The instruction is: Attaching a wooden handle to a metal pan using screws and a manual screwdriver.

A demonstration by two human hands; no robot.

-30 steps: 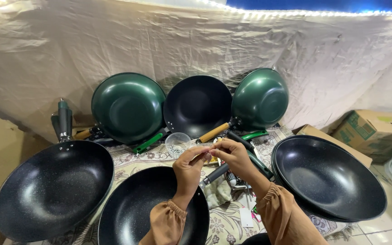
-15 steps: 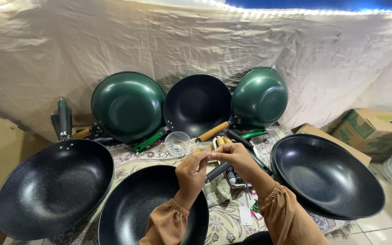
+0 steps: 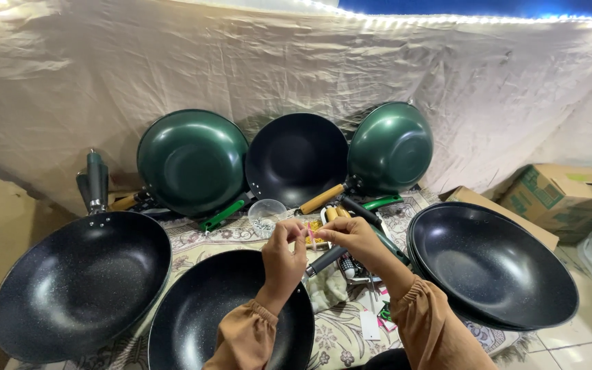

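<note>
My left hand [image 3: 283, 255] and my right hand [image 3: 348, 237] are raised close together above a patterned mat, fingertips pinching a small thin pale item [image 3: 310, 235] between them; what it is cannot be told. Directly below them lies a black speckled wok [image 3: 208, 316] without a visible handle. A dark handle piece [image 3: 325, 260] lies just under my right hand. A small clear plastic cup [image 3: 266, 216] with small metal bits stands just beyond my fingers.
A black wok [image 3: 80, 284] with a dark handle sits left; stacked black woks [image 3: 491, 264] sit right. Two green woks [image 3: 192, 161] [image 3: 390, 147] and a black one [image 3: 296, 159] lean on the cloth-draped back. Cardboard boxes [image 3: 560, 199] stand far right.
My hands have stayed together over the mat, shifting slightly while the fingers work the small item. The woks have not moved.
</note>
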